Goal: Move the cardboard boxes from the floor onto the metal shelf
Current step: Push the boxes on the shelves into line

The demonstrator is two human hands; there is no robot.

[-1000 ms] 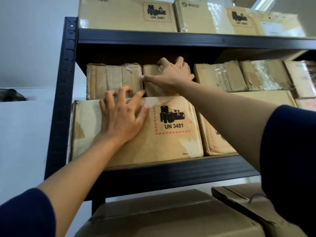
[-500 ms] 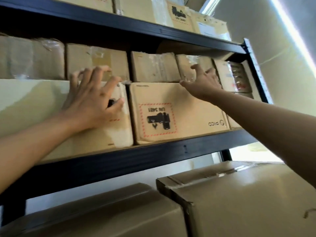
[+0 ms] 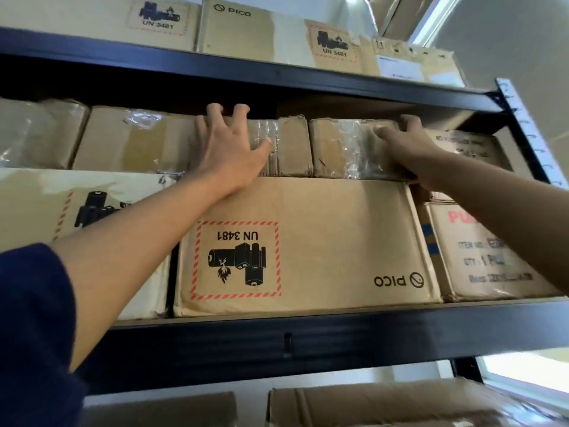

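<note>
Two small taped cardboard boxes sit side by side on top of a large PICO box (image 3: pixel 338 241) on the middle level of the black metal shelf (image 3: pixel 338 337). My left hand (image 3: pixel 228 146) lies on the front of the left small box (image 3: pixel 291 149), fingertips hooked over its top edge and thumb spread on the face. My right hand (image 3: pixel 406 146) grips the right end of the right small box (image 3: pixel 341 146), thumb on its taped front. The two small boxes stand close together, with a thin seam between them.
More small boxes (image 3: pixel 132 140) fill the row to the left, and a printed carton (image 3: pixel 480 257) stands at the right end. The top level (image 3: pixel 234 29) carries several PICO boxes. Large cartons (image 3: pixel 369 405) stand below the shelf. The shelf's right upright (image 3: pixel 529 131) is close to my right hand.
My view swung back left and nearer. My left hand rose from the large box's face to the left small box. My right hand closed round the end of the right small box.
</note>
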